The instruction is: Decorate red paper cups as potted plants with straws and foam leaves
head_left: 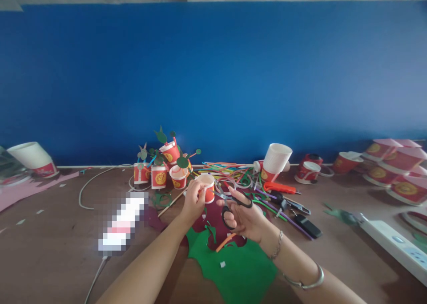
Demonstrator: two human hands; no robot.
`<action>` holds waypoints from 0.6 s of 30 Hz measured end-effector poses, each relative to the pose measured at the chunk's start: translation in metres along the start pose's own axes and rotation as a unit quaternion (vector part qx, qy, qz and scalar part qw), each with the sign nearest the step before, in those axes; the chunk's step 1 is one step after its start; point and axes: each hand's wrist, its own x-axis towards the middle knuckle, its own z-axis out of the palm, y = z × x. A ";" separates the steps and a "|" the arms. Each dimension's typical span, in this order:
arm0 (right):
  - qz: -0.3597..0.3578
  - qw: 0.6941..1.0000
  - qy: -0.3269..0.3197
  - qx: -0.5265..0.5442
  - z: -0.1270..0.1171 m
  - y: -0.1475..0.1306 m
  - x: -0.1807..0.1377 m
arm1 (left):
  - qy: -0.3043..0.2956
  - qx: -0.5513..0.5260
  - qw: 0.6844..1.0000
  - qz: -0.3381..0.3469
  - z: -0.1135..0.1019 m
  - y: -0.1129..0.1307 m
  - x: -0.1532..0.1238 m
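My left hand point(193, 201) is closed around a small red and white paper cup point(207, 187), held just above the brown table point(50, 246). My right hand point(245, 217) grips black-handled scissors point(233, 202) with fingers through the loops; the blades point left toward the cup. Below both hands lie a green foam sheet point(240, 268) and a dark red sheet point(216, 221) with cut shapes.
Behind the cup stand several decorated red cups with green paper leaves point(163, 164). Coloured straws point(230, 168), a stack of white cups point(275, 161), an orange cutter point(279, 188), more red cups point(387, 166) and a white power strip point(396, 246) lie right. A blue wall backs the table.
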 end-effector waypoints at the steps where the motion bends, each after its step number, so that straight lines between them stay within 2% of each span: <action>1: -0.001 1.000 0.001 -0.004 -0.001 0.000 0.000 | 0.000 0.000 1.000 0.000 0.000 0.000 0.000; 3: -0.021 0.996 0.029 -0.083 -0.001 0.001 0.000 | -0.004 0.000 1.000 0.001 0.000 0.000 0.000; 5: -0.048 0.970 0.073 -0.229 -0.001 0.004 0.001 | -0.009 0.000 1.000 0.003 -0.001 0.001 0.000; 6: -0.068 0.942 0.103 -0.312 -0.001 0.005 0.001 | -0.011 0.000 1.000 0.004 -0.002 0.001 0.000; 8: -0.130 0.857 0.173 -0.468 0.000 0.008 0.001 | -0.012 0.001 1.000 0.007 -0.002 0.001 0.000; 9: -0.162 0.810 0.209 -0.523 0.001 0.009 0.001 | -0.011 0.001 1.000 0.009 -0.002 0.002 0.000; 10: -0.185 0.776 0.233 -0.556 0.001 0.009 0.001 | -0.011 0.001 1.000 0.010 -0.002 0.002 0.000; 11: -0.190 0.767 0.239 -0.564 0.002 0.009 0.001 | -0.011 0.000 1.000 0.011 -0.002 0.002 0.000; 12: -0.173 0.789 0.223 -0.546 0.002 0.009 0.000 | -0.010 0.000 1.000 0.012 -0.002 0.002 0.000; 14: -0.108 0.882 0.154 -0.433 0.002 0.006 -0.001 | -0.011 -0.002 1.000 0.010 -0.002 0.002 0.000; 16: -0.048 0.962 0.084 -0.254 0.001 0.002 -0.001 | -0.009 -0.002 1.000 0.006 -0.002 0.001 0.000; 18: -0.011 0.995 0.039 -0.091 -0.002 -0.001 -0.001 | -0.005 0.000 1.000 -0.001 -0.001 0.000 0.000</action>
